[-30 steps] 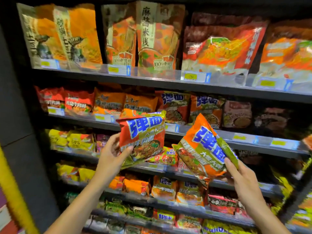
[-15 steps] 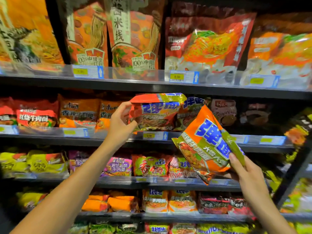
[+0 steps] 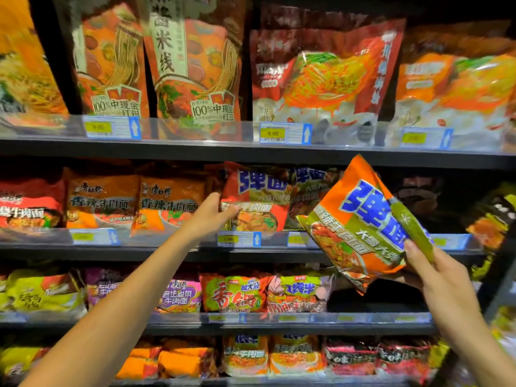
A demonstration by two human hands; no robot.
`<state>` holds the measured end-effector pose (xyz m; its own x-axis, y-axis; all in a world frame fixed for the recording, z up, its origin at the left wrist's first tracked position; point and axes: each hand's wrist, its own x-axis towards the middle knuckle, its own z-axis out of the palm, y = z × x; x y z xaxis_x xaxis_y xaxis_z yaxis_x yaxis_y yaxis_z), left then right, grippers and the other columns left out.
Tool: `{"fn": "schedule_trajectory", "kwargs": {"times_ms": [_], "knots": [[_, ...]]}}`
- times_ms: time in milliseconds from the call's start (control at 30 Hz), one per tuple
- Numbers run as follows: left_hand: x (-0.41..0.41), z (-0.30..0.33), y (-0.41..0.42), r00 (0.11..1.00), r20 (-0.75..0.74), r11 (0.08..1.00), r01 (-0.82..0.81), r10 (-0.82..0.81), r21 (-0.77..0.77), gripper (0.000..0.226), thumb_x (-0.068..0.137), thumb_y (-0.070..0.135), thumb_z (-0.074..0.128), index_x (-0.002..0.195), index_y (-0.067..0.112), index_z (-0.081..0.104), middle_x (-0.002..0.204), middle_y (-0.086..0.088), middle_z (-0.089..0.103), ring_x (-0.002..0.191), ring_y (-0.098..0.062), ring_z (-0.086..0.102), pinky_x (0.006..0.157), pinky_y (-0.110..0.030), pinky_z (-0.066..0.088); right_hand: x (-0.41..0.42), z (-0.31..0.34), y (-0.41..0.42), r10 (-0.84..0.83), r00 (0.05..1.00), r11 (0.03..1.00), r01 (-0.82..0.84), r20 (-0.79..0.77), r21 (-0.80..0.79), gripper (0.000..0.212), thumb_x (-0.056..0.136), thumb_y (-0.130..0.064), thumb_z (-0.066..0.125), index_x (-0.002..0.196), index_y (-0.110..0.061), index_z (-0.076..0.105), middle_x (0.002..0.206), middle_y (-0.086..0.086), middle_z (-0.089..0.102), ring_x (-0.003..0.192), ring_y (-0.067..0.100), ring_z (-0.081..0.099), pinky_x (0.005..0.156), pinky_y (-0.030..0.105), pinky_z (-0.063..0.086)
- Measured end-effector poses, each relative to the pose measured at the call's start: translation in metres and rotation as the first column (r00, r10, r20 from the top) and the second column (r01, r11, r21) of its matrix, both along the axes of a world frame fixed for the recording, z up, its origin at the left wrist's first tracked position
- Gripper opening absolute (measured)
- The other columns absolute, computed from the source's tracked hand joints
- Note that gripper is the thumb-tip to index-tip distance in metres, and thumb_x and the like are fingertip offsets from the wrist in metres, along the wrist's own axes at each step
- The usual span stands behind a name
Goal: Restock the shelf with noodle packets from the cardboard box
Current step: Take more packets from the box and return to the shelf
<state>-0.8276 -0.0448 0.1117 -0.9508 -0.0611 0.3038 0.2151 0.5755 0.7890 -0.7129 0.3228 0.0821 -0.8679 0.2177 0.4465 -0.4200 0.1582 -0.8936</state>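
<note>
Far left of the second shelf [image 3: 167, 254]: red and orange beef-noodle packs [image 3: 103, 201] are standing in a row behind the front rail, untouched. Moving right, the left hand [image 3: 210, 216] is reaching up to that shelf, its fingers curling round the left edge of the red noodle packet [image 3: 257, 199], gripping it. A second ago this packet was hanging in front of a lower shelf, and half a second ago it was tipped flat at the shelf lip; now it is standing upright inside the bay, above a blue-arrow price tag [image 3: 238, 238], in front of a like-branded pack. Judging by that, the placement is nearly finished and only the release is left. Right of centre, the orange noodle packet [image 3: 360, 222] is tilting in mid-air in front of the second shelf's front edge, not on any shelf; the right hand [image 3: 441, 277] is pinching its lower right corner, thumb on the face. It has barely shifted over the last second, so it is probably waiting its turn. The cardboard box is not in view. A dark gap is showing on the third shelf below this packet.
</note>
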Motion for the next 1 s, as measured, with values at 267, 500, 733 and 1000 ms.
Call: {"fn": "schedule_trajectory", "kwargs": {"times_ms": [267,500,733,1000], "knots": [[0.007,-0.01,-0.001,0.922,-0.32,0.916,-0.305,0.216,-0.259,0.038,0.088,0.039,0.07,0.107,0.016,0.047,0.102,-0.002,0.053,0.09,-0.02,0.056,0.07,-0.035,0.048,-0.026,0.031,0.006,0.045,0.99,0.99,-0.026,-0.135,0.137,0.019,0.1,-0.021,0.051,0.104,-0.029,0.069,0.092,-0.025,0.074,0.087,-0.008,0.067,0.075,0.007,0.05],[0.037,-0.023,0.008,0.81,-0.582,0.928,-0.16,-0.072,-0.337,0.047,0.095,0.031,0.061,0.138,0.019,0.045,0.135,0.003,0.047,0.129,-0.013,0.044,0.106,-0.033,0.041,-0.067,0.053,0.001,0.095,0.973,0.967,-0.039,-0.21,0.253,0.038,0.102,-0.007,0.05,0.109,-0.041,0.065,0.095,-0.029,0.072,0.089,-0.006,0.066,0.084,0.017,0.052],[0.037,-0.024,0.032,0.827,-0.429,0.803,0.045,-0.364,-0.594,0.052,0.098,0.039,0.056,0.145,0.027,0.04,0.148,0.01,0.039,0.141,-0.007,0.03,0.115,-0.031,0.031,-0.114,0.066,0.007,0.098,0.975,0.904,-0.004,-0.198,0.428,0.037,0.095,-0.022,0.051,0.122,-0.042,0.067,0.111,-0.007,0.073,0.104,0.023,0.067,0.095,0.052,0.052],[0.026,-0.02,0.049,0.844,-0.369,0.755,0.062,-0.388,-0.653,0.054,0.097,0.041,0.056,0.146,0.027,0.04,0.15,0.01,0.036,0.142,-0.011,0.028,0.116,-0.035,0.032,-0.147,0.066,-0.005,0.082,0.957,0.854,-0.212,0.279,0.474,0.03,0.102,-0.009,0.048,0.073,-0.007,0.054,0.065,0.005,0.059,0.054,0.009,0.064,0.057,0.029,0.058]]}}
